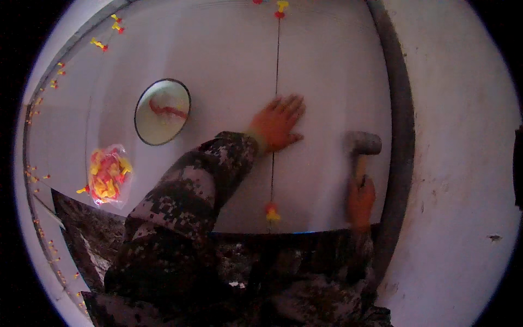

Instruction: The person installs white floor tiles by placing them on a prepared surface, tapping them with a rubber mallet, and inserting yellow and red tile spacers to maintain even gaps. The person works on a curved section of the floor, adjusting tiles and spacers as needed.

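Note:
My left hand [277, 124] lies palm down with its fingers spread on a large pale tile [332, 71], over the dark joint [278, 60] between two tiles. At the right, my right hand [361, 204] is wrapped round the wooden handle of a mallet [365, 143]; its dark head is above the tile and slightly blurred. A red and yellow tile leveling clip [272, 211] stands in the joint near me, and another clip [281, 10] stands at its far end. Both sleeves are camouflage-patterned.
A clear bag [110, 175] of red and yellow clips lies at the left. Beyond it is a round, pale, dark-rimmed container [163, 112] with a reddish curved thing inside. Several clips [99, 44] line joints farther left. A pale wall [457, 163] bounds the right, beside a dark strip [400, 125].

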Action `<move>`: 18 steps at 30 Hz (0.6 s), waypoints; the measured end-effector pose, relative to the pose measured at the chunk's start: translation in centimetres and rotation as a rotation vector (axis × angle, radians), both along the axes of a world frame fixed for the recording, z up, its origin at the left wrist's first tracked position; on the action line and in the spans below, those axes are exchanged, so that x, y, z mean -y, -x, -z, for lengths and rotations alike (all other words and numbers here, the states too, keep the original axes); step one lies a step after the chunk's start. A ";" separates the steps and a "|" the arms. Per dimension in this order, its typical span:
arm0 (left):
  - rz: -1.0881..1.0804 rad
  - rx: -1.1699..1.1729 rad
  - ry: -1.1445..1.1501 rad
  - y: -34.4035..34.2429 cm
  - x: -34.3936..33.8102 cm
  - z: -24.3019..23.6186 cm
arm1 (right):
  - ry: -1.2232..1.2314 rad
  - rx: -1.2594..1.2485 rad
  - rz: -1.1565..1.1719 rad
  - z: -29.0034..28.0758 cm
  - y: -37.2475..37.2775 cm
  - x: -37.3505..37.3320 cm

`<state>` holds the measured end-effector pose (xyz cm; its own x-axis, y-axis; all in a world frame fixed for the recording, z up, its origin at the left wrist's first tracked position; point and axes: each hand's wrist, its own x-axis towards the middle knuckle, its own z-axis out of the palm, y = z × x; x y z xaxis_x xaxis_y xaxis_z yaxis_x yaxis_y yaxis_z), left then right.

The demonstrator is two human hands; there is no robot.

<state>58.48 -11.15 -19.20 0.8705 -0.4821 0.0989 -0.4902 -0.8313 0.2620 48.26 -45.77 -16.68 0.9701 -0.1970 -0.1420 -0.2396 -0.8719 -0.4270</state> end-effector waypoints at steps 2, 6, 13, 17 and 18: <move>-0.012 0.022 0.009 0.3 0.4 0.4 | 0.050 0.037 -0.084 -0.6 -0.4 -0.5; 0.100 -0.087 -0.010 3.7 -0.7 -0.3 | -0.841 -0.391 0.289 -3.3 -0.6 -1.3; 0.038 -0.149 -0.034 10.1 -5.5 -1.7 | -0.772 -0.409 0.158 0.5 3.6 1.2; -0.106 -0.136 0.018 12.8 -8.5 -0.7 | 0.056 -0.448 -0.375 -5.0 2.8 -3.3; -0.093 -0.115 0.035 13.3 -9.1 -0.4 | 0.029 -0.392 -0.512 -4.9 2.7 -4.3</move>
